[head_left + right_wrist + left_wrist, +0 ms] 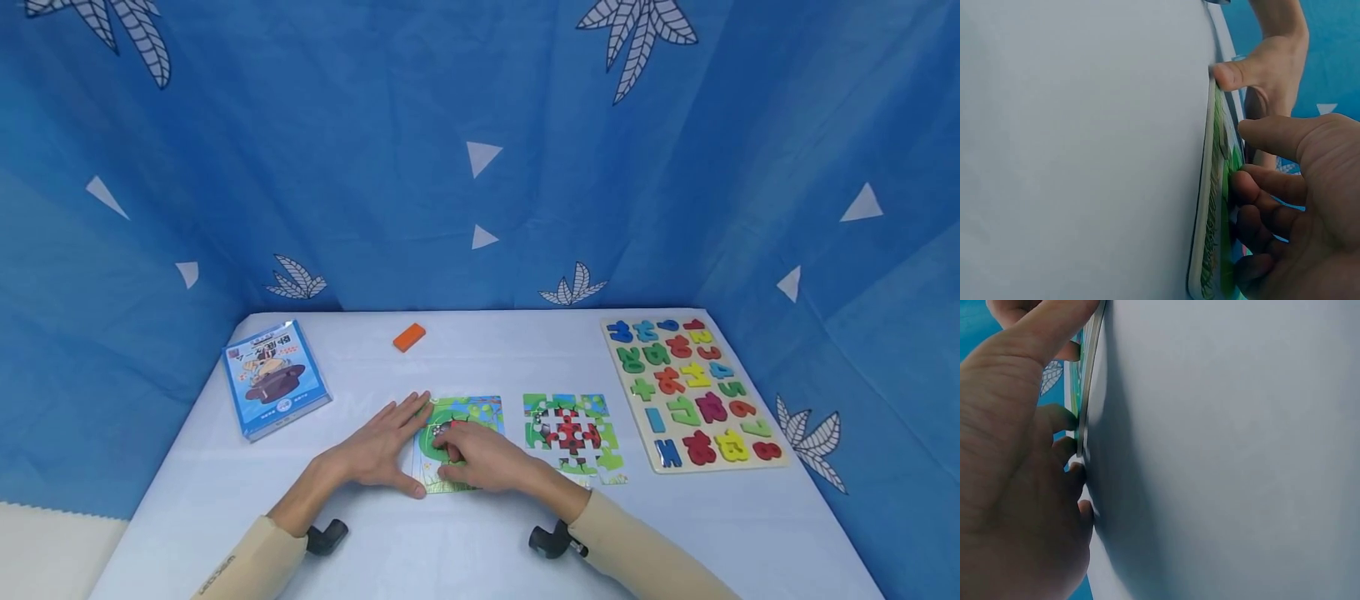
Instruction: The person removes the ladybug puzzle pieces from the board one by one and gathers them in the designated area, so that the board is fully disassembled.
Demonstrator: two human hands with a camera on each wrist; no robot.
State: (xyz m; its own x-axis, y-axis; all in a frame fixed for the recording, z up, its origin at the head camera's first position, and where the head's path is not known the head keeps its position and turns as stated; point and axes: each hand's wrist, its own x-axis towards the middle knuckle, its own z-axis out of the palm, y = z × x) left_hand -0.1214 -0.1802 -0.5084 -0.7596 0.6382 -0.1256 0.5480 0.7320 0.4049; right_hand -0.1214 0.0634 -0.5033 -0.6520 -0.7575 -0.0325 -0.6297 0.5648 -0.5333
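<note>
A thin jigsaw board (487, 408) with a green ladybug picture lies flat at the middle of the table. My left hand (378, 446) rests along its left side, fingers spread, with the thumb at the near left corner. In the left wrist view that thumb (1047, 331) reaches the board's edge (1089, 381). Over the board is my right hand (483, 457), its fingers bent and their tips down on the picture. The right wrist view shows the right thumb (1272, 134) apart from the forefinger, with no piece visible between them. The right hand covers much of the picture.
Right of the board lie loosely joined ladybug jigsaw pieces (572, 435) with gaps among them. Farther right is a wooden board (637, 417) of coloured numbers and shapes. A blue game box (277, 379) stands at the left, and an orange block (409, 337) lies at the back.
</note>
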